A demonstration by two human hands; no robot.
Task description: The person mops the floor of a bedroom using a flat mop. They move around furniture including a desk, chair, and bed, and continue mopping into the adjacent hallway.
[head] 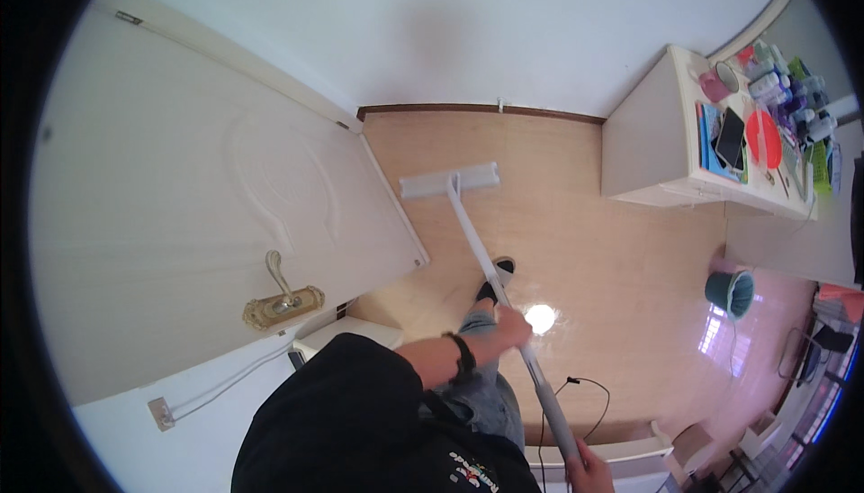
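A flat floor mop with a white head lies across the wooden floor, close to the free edge of the door. Its pole slants from the head down to the lower right. My left hand, with a dark band at the wrist, grips the pole about midway. Farther up, at the grey grip, my right hand is closed around the end of the handle. One slippered foot shows beside the pole. Slight blur covers the mop head.
An open white door with a brass handle stands left. At right, a white cabinet carries a phone, a pink mug and several bottles. A green bin stands on the floor. A black cable loops near the pole.
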